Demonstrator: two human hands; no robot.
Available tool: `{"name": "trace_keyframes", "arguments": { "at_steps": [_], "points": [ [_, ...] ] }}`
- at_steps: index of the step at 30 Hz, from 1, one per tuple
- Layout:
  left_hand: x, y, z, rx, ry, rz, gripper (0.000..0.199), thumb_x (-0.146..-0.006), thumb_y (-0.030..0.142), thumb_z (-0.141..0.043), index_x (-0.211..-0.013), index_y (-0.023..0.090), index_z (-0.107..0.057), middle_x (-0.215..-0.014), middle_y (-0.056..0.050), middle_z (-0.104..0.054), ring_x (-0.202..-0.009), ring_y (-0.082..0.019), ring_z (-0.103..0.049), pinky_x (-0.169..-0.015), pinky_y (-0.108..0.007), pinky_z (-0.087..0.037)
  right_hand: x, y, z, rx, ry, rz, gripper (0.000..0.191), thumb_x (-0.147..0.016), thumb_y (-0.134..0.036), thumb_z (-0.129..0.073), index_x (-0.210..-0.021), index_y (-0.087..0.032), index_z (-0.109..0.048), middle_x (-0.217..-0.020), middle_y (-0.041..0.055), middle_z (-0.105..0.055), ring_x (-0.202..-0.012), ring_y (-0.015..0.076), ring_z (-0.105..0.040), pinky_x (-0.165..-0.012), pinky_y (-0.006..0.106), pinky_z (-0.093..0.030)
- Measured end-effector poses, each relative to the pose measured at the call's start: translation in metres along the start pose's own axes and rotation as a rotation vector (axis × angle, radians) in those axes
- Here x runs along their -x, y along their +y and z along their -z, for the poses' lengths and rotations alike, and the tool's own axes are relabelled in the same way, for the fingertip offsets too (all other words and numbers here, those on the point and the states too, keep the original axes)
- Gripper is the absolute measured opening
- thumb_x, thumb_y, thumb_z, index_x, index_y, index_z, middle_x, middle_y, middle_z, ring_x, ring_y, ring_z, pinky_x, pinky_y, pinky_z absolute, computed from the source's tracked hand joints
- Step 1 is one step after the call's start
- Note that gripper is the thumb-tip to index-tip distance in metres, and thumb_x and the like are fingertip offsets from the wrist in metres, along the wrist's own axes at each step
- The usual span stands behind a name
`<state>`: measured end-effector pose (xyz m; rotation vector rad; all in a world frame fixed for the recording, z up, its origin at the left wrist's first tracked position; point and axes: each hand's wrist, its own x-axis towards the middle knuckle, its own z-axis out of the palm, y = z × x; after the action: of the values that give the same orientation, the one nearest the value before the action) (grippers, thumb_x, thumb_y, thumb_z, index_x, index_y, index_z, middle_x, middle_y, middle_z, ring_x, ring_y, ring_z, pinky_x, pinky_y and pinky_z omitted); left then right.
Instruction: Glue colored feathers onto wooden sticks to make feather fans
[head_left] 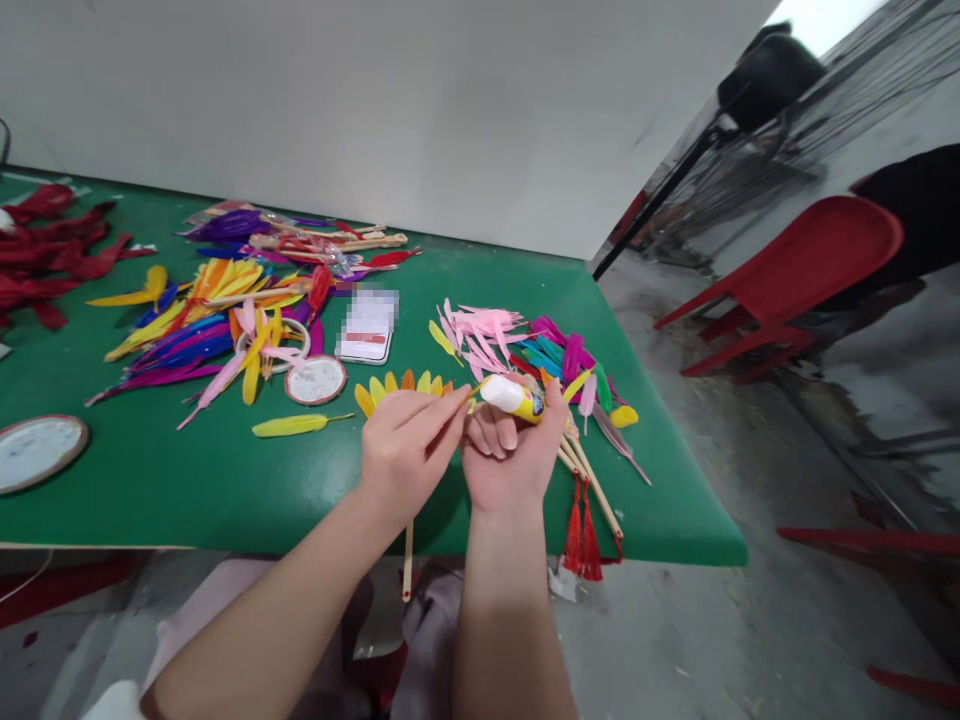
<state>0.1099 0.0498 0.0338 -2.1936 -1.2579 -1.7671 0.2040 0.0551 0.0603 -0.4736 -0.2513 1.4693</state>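
My right hand (514, 440) is curled around a yellow glue tube (525, 402) with a white end pointing left. The fingertips of my left hand (409, 435) are pinched together close to that white end. A thin yellow-orange feather (477, 389) shows at the pinch, mostly hidden. Beneath my left hand lies a fan of yellow and orange feathers (390, 382), its wooden handle (408, 560) jutting past the table's front edge. Right of my hands are several wooden sticks (589, 465) with red tassels (583, 535).
Pink feathers (484, 330) and mixed coloured feathers (574, 355) lie beyond my hands. Leftward are a phone (367, 325), a small round disc (315, 380), a single yellow feather (292, 426), a feather pile (187, 335) and red cloth (64, 245). A red chair (817, 250) stands off to the right.
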Motion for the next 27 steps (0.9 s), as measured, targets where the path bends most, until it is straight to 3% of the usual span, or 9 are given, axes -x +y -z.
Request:
{"name": "trace_keyframes", "arguments": {
  "at_steps": [27],
  "points": [
    [-0.0004,-0.0002,0.0006,0.016,-0.041,-0.078,0.019,-0.075,0.011,-0.055,-0.092,0.011,-0.063,-0.065,-0.003,-0.06,-0.061,-0.011,-0.054,-0.059,-0.024,-0.043,-0.002,0.0015,0.0019,0.085,0.074,0.049,0.038,-0.078,-0.05,-0.043,-0.061,-0.017,-0.053,-0.026,-0.0106,-0.028,-0.025,0.0037,-0.015,-0.027,0.015,-0.015]
  ]
}}
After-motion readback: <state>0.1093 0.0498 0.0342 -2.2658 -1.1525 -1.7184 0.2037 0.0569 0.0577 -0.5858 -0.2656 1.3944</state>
